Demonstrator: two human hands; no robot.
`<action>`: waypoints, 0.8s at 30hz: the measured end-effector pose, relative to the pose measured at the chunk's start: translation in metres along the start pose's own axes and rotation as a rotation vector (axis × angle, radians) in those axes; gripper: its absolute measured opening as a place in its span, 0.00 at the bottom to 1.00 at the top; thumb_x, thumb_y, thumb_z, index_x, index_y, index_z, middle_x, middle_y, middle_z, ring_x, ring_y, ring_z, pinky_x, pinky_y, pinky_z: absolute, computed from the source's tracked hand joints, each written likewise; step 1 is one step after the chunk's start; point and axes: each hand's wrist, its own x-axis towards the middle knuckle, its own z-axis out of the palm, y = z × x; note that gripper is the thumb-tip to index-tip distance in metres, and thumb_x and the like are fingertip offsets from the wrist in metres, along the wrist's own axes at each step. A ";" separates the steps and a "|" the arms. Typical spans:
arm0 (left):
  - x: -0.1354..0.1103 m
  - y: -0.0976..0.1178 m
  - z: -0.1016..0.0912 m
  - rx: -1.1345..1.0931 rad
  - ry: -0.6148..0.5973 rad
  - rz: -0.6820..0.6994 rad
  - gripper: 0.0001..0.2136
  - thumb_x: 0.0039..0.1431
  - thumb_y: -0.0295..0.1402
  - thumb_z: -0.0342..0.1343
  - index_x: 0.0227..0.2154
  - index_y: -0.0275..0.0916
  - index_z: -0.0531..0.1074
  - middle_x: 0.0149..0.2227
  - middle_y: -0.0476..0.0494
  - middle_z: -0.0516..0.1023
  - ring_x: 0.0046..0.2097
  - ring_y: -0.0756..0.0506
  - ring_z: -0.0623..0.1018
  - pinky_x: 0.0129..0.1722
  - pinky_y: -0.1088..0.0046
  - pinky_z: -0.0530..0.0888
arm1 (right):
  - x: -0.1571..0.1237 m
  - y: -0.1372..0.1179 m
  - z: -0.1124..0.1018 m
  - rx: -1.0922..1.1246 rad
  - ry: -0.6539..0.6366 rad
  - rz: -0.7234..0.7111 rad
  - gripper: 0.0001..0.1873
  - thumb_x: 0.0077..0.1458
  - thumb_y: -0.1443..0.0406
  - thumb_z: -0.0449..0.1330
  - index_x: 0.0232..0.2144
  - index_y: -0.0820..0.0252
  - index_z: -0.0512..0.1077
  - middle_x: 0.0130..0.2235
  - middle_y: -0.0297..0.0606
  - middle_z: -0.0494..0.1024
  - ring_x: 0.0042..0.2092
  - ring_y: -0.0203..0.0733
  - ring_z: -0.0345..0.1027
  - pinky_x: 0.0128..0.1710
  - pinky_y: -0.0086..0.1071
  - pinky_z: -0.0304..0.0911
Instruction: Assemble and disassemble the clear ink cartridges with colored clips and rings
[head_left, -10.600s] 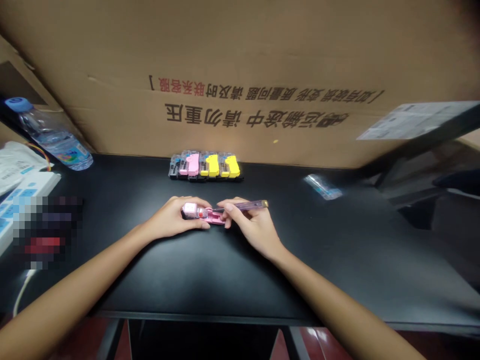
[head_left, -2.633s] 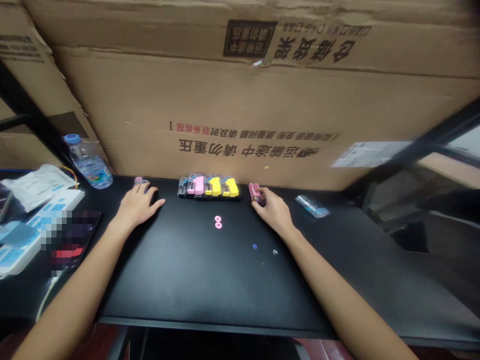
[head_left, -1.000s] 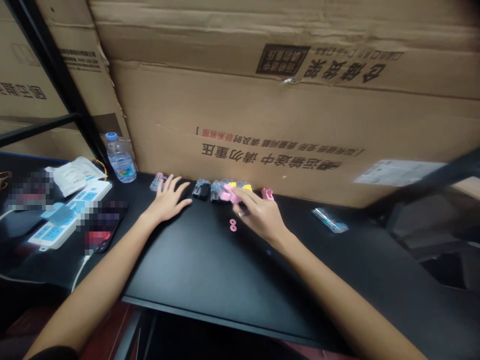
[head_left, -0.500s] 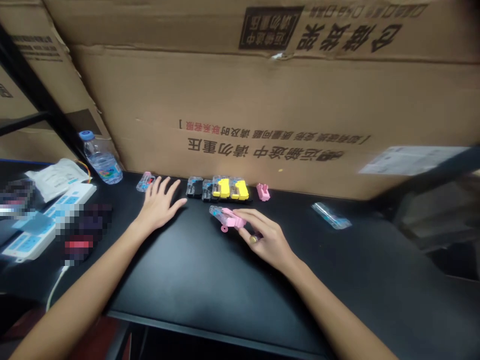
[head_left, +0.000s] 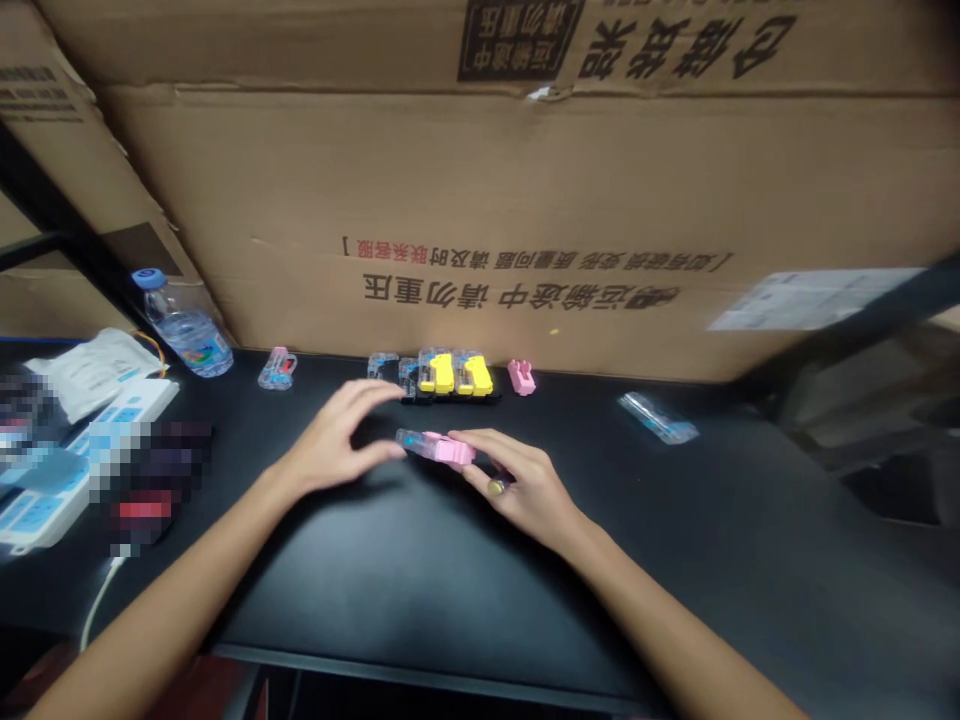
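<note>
My right hand (head_left: 529,485) pinches a small pink and clear plastic toy gun (head_left: 454,452) by its pink part, with the clear end toward the left. My left hand (head_left: 334,440) is open, its thumb and fingers spread around the clear end; whether the thumb touches it I cannot tell. Behind the hands, along the cardboard, sit two yellow and clear toy guns (head_left: 472,374) and dark and clear pieces (head_left: 382,366), partly behind my left fingers. A pink plastic part (head_left: 522,377) lies to their right. Farther left is a clear piece (head_left: 277,369) with pink and red bits.
A large cardboard sheet (head_left: 450,180) stands along the back of the black table (head_left: 375,590). At the left are a water bottle (head_left: 191,335), a white packet (head_left: 94,370) and a power strip (head_left: 142,400). A clear plastic piece (head_left: 658,418) lies at the right.
My left hand has moved right and nearer, from beside the clear piece with red bits to the held toy gun. The toy gun has turned more level in my right hand.
</note>
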 end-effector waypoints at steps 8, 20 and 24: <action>0.002 0.028 0.024 -0.410 0.206 0.006 0.10 0.67 0.40 0.68 0.46 0.42 0.82 0.49 0.39 0.86 0.51 0.40 0.85 0.56 0.59 0.79 | 0.001 -0.003 0.002 -0.007 0.069 0.187 0.13 0.68 0.57 0.66 0.51 0.54 0.80 0.28 0.32 0.82 0.22 0.36 0.64 0.25 0.31 0.66; 0.003 0.011 0.015 -0.592 0.146 -0.270 0.16 0.67 0.46 0.66 0.44 0.39 0.76 0.46 0.39 0.87 0.47 0.41 0.87 0.50 0.63 0.82 | 0.000 0.013 -0.006 -0.199 -0.272 0.070 0.13 0.70 0.65 0.61 0.50 0.50 0.83 0.57 0.39 0.86 0.46 0.44 0.86 0.44 0.34 0.79; 0.001 0.013 0.013 -0.532 0.000 -0.199 0.15 0.60 0.43 0.72 0.39 0.38 0.78 0.40 0.41 0.87 0.41 0.43 0.86 0.44 0.67 0.81 | 0.002 0.015 -0.004 -0.246 -0.320 0.071 0.18 0.69 0.68 0.59 0.57 0.49 0.81 0.63 0.39 0.82 0.56 0.49 0.83 0.51 0.41 0.80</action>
